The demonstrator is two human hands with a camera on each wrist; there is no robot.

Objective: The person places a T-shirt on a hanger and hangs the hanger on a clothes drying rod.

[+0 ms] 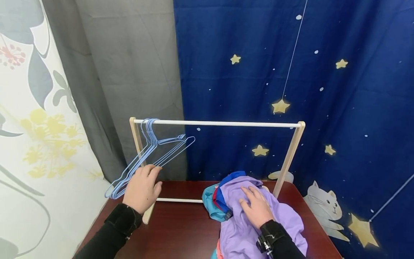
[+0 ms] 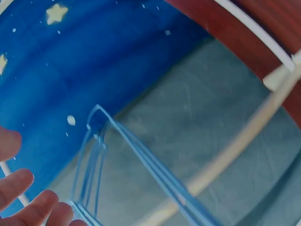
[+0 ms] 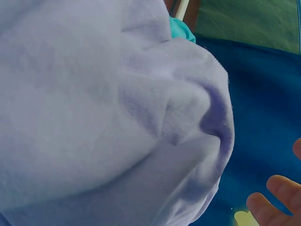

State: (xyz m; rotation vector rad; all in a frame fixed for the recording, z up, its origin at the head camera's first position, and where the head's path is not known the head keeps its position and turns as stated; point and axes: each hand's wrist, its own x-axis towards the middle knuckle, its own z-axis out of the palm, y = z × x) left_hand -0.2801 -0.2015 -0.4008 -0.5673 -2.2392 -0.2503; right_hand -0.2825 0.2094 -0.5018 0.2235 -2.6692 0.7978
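Note:
Several light blue wire hangers hang bunched at the left end of a rack's white rail. Just in front of their lower part is my left hand, its fingers extended; the left wrist view shows fingertips beside the hanger wires, holding nothing. Over a purple garment lies my right hand, fingers loosely spread; contact with the cloth is unclear. In the right wrist view its fingertips appear beyond the bulging purple fabric.
Under the purple cloth, teal and blue garments stick out. The rack's wooden right post rises behind the pile. Everything stands on a dark red table, with a blue starry curtain and a grey curtain behind.

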